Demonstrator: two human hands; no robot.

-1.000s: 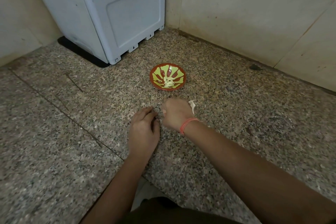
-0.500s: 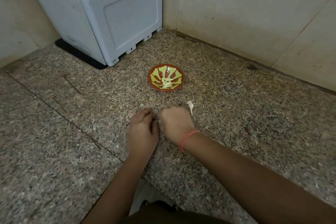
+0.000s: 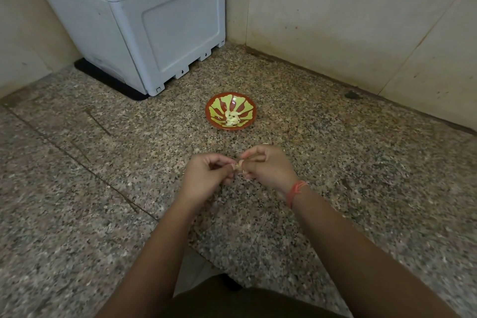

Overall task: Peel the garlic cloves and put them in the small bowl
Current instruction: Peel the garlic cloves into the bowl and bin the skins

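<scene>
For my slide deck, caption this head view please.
Both hands, left hand and right hand, peel a garlic clove near the small bowl on the granite counter.

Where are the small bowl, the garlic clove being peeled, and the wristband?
small bowl [image 3: 209, 114]: head view, left rim.
garlic clove [image 3: 239, 164]: head view, exposed middle.
wristband [image 3: 296, 190]: head view, middle of band.

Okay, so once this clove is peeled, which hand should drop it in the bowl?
Probably the right hand: it sits nearer the small bowl, almost directly below it, and already pinches the garlic clove together with the left hand.
</scene>
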